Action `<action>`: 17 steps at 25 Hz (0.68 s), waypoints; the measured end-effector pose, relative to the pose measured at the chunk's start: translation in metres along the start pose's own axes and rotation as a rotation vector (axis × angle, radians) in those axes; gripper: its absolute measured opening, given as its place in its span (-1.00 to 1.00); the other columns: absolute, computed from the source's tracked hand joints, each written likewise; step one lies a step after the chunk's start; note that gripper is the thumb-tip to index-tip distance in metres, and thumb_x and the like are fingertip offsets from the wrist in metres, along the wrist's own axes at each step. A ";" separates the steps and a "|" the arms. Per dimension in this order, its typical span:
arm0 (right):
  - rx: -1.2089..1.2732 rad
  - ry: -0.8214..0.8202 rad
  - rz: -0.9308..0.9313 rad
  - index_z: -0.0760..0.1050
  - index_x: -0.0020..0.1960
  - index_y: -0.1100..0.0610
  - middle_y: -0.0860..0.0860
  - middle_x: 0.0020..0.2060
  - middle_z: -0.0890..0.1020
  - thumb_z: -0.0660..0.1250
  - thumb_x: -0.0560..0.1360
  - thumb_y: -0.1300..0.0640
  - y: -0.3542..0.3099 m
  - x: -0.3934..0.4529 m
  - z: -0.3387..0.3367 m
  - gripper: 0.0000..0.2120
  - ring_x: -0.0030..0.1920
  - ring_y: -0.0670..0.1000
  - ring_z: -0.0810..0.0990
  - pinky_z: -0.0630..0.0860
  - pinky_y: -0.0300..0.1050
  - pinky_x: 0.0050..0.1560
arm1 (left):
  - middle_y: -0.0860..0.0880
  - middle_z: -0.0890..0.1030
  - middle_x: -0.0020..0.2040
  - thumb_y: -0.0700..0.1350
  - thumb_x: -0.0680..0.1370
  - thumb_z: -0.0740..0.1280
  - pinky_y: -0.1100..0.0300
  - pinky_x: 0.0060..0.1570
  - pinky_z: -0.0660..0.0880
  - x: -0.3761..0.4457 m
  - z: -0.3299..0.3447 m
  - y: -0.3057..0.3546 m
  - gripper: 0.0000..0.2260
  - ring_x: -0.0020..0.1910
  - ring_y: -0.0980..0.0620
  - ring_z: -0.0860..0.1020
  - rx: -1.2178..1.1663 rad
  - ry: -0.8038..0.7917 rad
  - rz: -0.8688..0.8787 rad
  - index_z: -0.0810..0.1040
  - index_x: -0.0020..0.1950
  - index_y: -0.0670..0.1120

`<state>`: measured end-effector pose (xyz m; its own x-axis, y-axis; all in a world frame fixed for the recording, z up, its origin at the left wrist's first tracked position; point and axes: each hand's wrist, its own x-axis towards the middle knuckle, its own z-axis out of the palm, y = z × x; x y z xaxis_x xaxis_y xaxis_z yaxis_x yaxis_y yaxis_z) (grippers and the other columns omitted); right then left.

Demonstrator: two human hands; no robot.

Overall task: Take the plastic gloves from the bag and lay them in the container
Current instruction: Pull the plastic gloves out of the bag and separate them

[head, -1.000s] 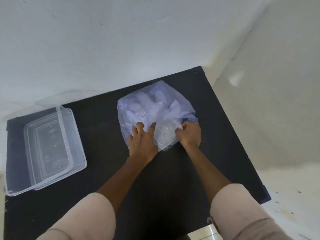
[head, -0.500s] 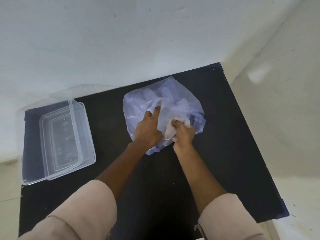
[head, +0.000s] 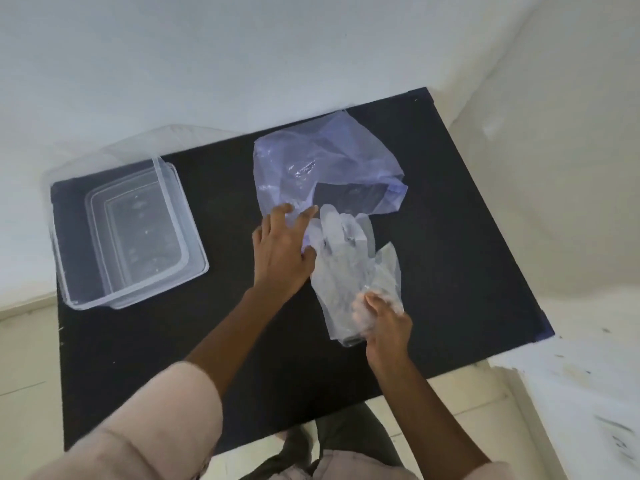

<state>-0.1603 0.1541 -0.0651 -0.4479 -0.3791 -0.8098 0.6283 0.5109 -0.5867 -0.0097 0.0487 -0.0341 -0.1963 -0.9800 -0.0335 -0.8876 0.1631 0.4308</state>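
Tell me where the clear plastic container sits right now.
In the head view, the clear plastic container sits at the table's left end, left of the left hand and the bluish bag, apart from both.

Black table (head: 450, 271) w/ matte top, set into a corner betw. two white walls (head: 207, 64); far edge against the back wall, right side near the side wall. Pale tiled floor (head: 27, 358) shows at left & below near edge. White ledge (head: 571, 393) at lower right, scuffed w/ dark marks. Dark shoe (head: 294, 441) on floor by the table's near edge.
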 end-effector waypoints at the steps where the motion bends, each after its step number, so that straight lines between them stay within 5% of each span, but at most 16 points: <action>1: 0.016 0.010 0.011 0.55 0.00 0.14 0.03 -0.06 0.62 0.49 0.40 0.24 0.015 -0.008 -0.006 -0.79 -0.03 0.07 0.61 0.55 0.09 0.09 | -0.17 0.37 0.37 -0.12 0.47 0.40 -0.10 0.25 0.43 -0.030 0.001 -0.006 -0.47 0.28 -0.15 0.43 -0.098 0.016 -0.035 0.36 0.42 0.04; 8: -0.090 0.048 0.055 0.50 0.01 0.10 0.02 -0.10 0.59 0.47 0.44 0.15 0.100 -0.053 -0.023 -0.79 -0.01 0.09 0.61 0.58 0.07 0.12 | -0.09 0.64 -0.03 0.05 0.62 0.21 0.14 -0.20 0.55 -0.174 0.011 -0.049 -0.76 -0.16 -0.02 0.62 -0.687 -0.391 -0.713 0.56 0.11 -0.05; 12: -0.130 0.021 -0.064 0.49 0.12 0.09 0.05 0.04 0.59 0.45 0.46 0.17 0.125 -0.073 -0.023 -0.73 0.07 0.10 0.61 0.61 -0.03 0.04 | -0.10 0.69 -0.16 0.23 0.57 0.18 0.14 -0.29 0.51 -0.197 0.009 -0.058 -0.56 -0.29 -0.03 0.61 -0.802 -0.470 -0.884 0.65 -0.06 -0.10; 17: -0.201 -0.024 -0.177 0.45 0.30 0.10 0.03 0.13 0.56 0.44 0.47 0.21 0.138 -0.083 -0.030 -0.58 0.11 0.11 0.58 0.62 -0.15 -0.12 | -0.05 0.68 -0.25 0.17 0.46 0.38 0.19 -0.35 0.45 -0.205 0.011 -0.055 -0.69 -0.39 0.03 0.56 -0.815 -0.349 -0.906 0.66 -0.15 -0.08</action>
<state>-0.0557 0.2794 -0.0793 -0.5230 -0.4930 -0.6953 0.4012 0.5773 -0.7111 0.0747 0.2419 -0.0613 0.1353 -0.6010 -0.7877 -0.2723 -0.7870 0.5536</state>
